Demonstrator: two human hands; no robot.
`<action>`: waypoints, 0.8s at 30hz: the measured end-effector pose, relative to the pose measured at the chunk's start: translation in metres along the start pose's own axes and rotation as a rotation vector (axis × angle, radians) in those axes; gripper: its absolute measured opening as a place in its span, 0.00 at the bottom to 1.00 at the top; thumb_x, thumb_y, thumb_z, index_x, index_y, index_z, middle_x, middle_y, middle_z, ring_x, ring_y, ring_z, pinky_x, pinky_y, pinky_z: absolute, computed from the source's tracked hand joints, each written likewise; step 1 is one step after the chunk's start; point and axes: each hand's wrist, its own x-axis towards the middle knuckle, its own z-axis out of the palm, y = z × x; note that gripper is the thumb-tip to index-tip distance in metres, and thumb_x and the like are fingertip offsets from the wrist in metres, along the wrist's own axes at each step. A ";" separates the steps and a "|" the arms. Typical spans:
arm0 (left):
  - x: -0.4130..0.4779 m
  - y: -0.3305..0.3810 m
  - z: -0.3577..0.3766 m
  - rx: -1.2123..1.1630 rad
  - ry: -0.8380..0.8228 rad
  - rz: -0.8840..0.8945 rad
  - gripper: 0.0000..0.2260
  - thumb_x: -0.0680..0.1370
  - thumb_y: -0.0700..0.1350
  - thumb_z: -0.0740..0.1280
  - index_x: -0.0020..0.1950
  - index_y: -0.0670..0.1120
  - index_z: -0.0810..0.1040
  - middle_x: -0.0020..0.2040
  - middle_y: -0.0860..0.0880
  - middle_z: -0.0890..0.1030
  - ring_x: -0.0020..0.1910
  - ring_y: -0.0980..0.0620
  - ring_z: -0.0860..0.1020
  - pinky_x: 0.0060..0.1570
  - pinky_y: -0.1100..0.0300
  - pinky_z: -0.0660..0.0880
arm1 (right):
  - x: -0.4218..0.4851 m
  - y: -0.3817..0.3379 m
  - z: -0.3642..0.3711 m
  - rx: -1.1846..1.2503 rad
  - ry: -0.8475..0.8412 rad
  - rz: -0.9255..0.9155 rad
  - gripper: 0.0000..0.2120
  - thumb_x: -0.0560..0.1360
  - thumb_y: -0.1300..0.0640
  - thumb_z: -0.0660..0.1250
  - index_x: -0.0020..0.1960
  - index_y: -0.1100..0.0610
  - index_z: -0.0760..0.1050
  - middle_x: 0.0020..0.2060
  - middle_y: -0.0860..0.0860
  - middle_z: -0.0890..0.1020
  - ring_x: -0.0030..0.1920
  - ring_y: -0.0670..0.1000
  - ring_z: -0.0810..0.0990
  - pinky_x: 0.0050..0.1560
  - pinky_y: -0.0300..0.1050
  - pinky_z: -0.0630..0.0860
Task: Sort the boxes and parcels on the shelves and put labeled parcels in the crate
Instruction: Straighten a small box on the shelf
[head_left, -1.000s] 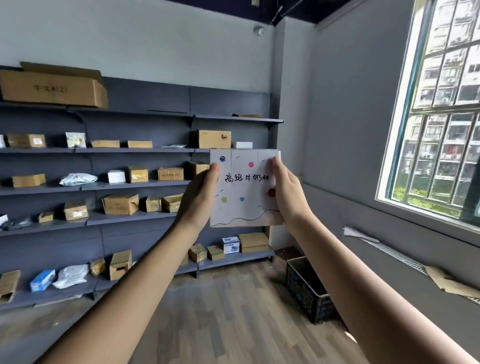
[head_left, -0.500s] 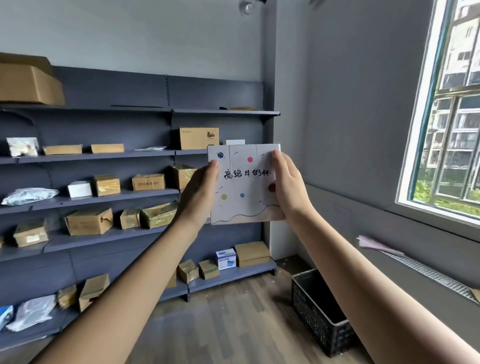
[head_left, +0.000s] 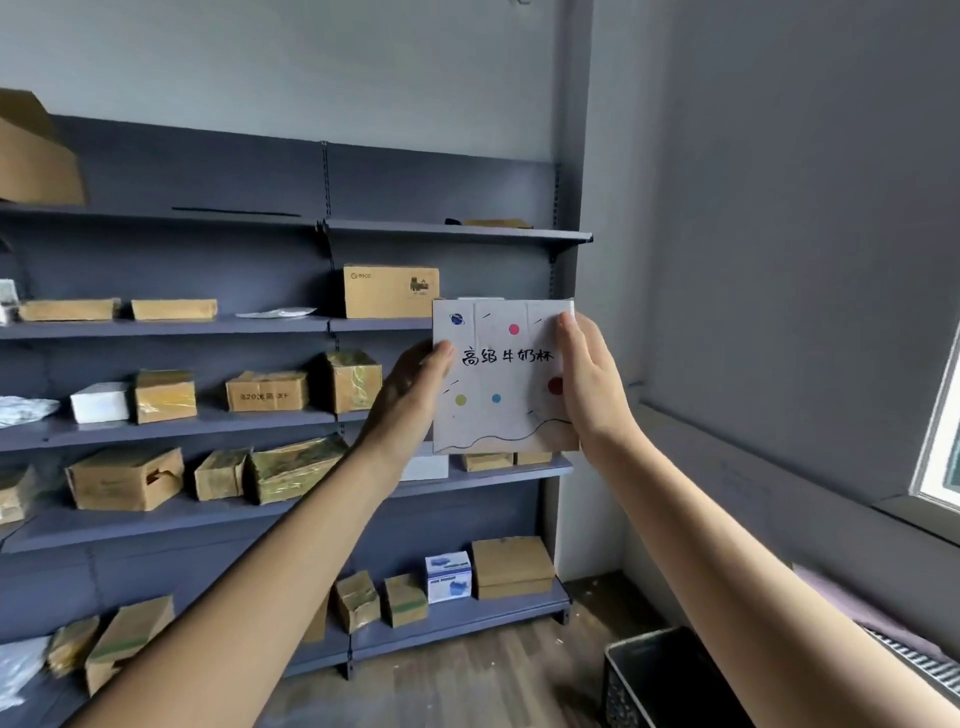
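From the head camera, the person holds a flat white box (head_left: 501, 384) up at arm's length in front of the shelves (head_left: 218, 328). Its printed face, with coloured dots and a line of handwritten-style characters, is turned toward the camera. The left hand (head_left: 410, 395) grips the box's left edge, thumb pressed on the front and the other fingers hidden behind it. The right hand (head_left: 587, 384) grips the right edge the same way, thumb lying along the front and the remaining fingers wrapped out of sight behind. The box is upright, touches no shelf, and covers part of the right-hand shelf bay.

Behind its top left corner, a brown carton (head_left: 389, 291) stands on an upper shelf. More taped brown boxes and a few white parcels sit along the shelves to the left. On the bottom shelf, a blue and white box (head_left: 448, 577) stands just beside a larger brown carton (head_left: 511, 566).

A dark crate (head_left: 660, 675) stands on the wooden floor (head_left: 467, 686) at lower right, well below the held box. A window (head_left: 940, 467) edge shows at far right.
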 end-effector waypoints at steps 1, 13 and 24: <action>0.019 -0.014 0.004 -0.009 0.002 -0.004 0.08 0.78 0.64 0.59 0.52 0.65 0.75 0.55 0.66 0.76 0.59 0.67 0.72 0.60 0.62 0.67 | 0.017 0.013 -0.001 -0.004 -0.012 0.001 0.11 0.85 0.46 0.52 0.52 0.40 0.73 0.52 0.41 0.77 0.49 0.41 0.75 0.34 0.25 0.71; 0.269 -0.172 0.039 -0.099 0.024 -0.079 0.19 0.74 0.66 0.63 0.59 0.58 0.76 0.59 0.57 0.80 0.62 0.56 0.76 0.63 0.54 0.71 | 0.244 0.180 0.036 -0.152 -0.086 0.049 0.12 0.85 0.49 0.51 0.58 0.45 0.73 0.47 0.34 0.76 0.46 0.39 0.74 0.33 0.23 0.69; 0.464 -0.287 0.097 -0.161 -0.015 -0.129 0.18 0.75 0.61 0.67 0.61 0.54 0.77 0.57 0.56 0.82 0.59 0.57 0.78 0.53 0.58 0.74 | 0.434 0.315 0.029 -0.180 -0.081 0.049 0.12 0.85 0.48 0.50 0.62 0.41 0.69 0.50 0.32 0.75 0.50 0.33 0.74 0.40 0.23 0.70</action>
